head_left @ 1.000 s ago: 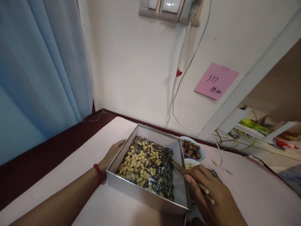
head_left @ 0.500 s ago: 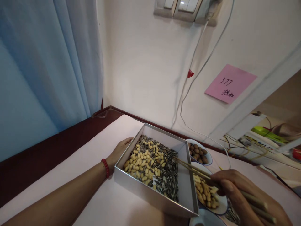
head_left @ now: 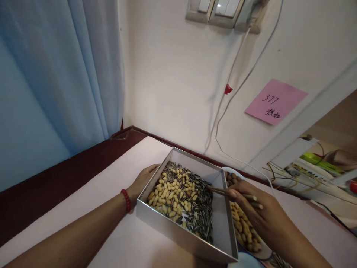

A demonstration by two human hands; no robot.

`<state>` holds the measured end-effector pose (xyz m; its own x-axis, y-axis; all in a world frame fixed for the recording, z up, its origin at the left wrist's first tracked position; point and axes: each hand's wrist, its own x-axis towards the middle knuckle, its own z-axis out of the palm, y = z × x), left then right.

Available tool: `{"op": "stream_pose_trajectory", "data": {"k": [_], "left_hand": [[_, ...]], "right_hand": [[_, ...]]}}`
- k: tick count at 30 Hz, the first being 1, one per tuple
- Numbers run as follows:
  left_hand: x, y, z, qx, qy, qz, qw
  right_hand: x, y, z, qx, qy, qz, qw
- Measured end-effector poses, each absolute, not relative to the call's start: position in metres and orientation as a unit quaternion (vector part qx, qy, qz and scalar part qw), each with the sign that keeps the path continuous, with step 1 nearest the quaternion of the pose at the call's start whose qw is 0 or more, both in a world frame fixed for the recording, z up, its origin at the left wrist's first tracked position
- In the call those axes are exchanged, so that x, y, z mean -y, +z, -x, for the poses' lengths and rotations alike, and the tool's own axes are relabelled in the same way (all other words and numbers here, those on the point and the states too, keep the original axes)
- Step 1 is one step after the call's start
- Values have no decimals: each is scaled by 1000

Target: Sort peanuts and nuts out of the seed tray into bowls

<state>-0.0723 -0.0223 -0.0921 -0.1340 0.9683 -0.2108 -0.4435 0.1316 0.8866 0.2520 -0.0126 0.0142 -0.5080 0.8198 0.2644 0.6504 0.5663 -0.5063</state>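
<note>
Chopsticks (head_left: 218,191), slender, tips at striped seeds (head_left: 201,219)

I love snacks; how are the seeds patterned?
The seeds are dark with pale stripes, best in head view.

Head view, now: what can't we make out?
All in the head view:
Left hand: fingertips hidden behind the box.
Chopsticks: tips too small among the sunflower seeds to tell if they pinch anything.
Rear bowl: partly covered by the right hand.
Lowest bowl: cut off by the bottom edge.

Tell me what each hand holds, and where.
Right hand: chopsticks, held about mid-length. Left hand: against the left wall of the box; grip unclear.
</note>
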Motion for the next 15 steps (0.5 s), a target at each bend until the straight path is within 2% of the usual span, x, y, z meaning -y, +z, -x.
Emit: {"op": "stream_pose_trajectory", "data": {"k": [4, 7, 11, 15], "left_hand": [[20, -97, 74, -465, 589, -282, 598], [19, -99, 75, -466, 592, -286, 592], [18, -99, 77, -470, 589, -288, 591], [17, -99, 78, -475, 583, -286, 593]], "right_hand": [[29, 26, -267, 828, 235, 429, 276], [34, 33, -268, 839, 174, 418, 301], [38, 32, -254, 880, 80, 406, 235], [47, 33, -245, 888, 105, 408, 184]]}}
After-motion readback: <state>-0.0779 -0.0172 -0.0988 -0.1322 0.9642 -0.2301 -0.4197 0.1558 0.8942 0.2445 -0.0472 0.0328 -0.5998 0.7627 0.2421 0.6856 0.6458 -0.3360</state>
